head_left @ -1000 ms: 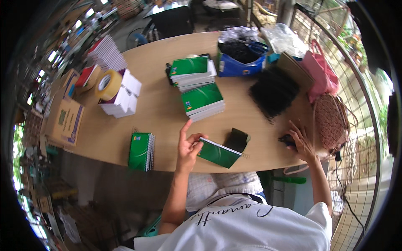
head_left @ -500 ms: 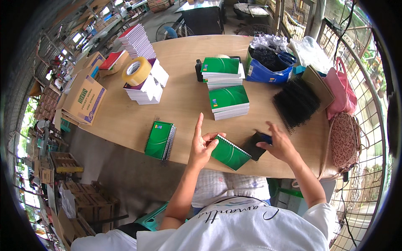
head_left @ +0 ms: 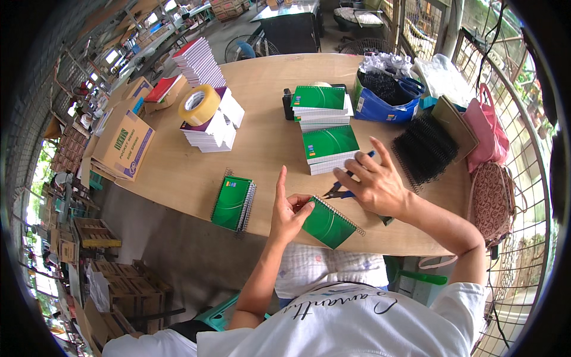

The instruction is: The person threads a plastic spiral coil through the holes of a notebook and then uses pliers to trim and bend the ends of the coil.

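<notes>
My left hand (head_left: 288, 211) pinches a green spiral notebook (head_left: 331, 225) by its upper left corner, index finger stretched out. A dark wire coil runs along the notebook's upper edge and sticks out past its right corner. My right hand (head_left: 376, 183) grips a pair of blue-handled pliers (head_left: 347, 194). The jaws point left, close to the coil's end beside my left fingers; whether they touch it I cannot tell. Several finished-looking green spiral notebooks (head_left: 232, 203) lie stacked to the left. Beyond my hands stand two piles of green-covered pads (head_left: 331, 143).
A tape roll (head_left: 199, 105) rests on white pads at the left, near a cardboard box (head_left: 125, 143). Black wire coils (head_left: 423, 146) lie at the right, beside a blue container (head_left: 386, 107) and a pink bag (head_left: 485, 128). Part of a dark block (head_left: 387, 221) shows under my right wrist.
My right hand has moved from the dark block toward the notebook's coil and now holds the pliers. My left hand keeps its pinch on the notebook.
</notes>
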The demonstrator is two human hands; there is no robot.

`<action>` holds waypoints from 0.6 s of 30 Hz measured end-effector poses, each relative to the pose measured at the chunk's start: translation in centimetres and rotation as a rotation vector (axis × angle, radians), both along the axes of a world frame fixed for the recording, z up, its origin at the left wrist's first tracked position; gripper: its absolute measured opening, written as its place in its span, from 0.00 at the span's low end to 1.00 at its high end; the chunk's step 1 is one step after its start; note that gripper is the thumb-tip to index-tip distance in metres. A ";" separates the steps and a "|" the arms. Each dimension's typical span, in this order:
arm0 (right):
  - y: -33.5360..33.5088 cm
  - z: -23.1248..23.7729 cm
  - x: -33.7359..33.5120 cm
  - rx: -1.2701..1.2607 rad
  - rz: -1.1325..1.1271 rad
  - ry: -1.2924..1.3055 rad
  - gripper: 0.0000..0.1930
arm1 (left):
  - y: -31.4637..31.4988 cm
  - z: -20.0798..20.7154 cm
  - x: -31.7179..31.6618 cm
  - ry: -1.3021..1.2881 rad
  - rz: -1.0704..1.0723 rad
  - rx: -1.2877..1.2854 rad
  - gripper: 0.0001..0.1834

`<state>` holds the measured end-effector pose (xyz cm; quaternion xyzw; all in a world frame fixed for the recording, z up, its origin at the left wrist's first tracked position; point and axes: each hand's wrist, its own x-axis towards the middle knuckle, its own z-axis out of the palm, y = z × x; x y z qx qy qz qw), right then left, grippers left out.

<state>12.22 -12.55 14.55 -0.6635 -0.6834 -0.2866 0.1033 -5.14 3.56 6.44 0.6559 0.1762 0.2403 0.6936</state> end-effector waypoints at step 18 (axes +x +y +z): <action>-1.3 0.1 -0.9 0.009 -0.196 0.721 0.27 | 0.1 3.4 -2.5 0.033 0.157 0.256 0.19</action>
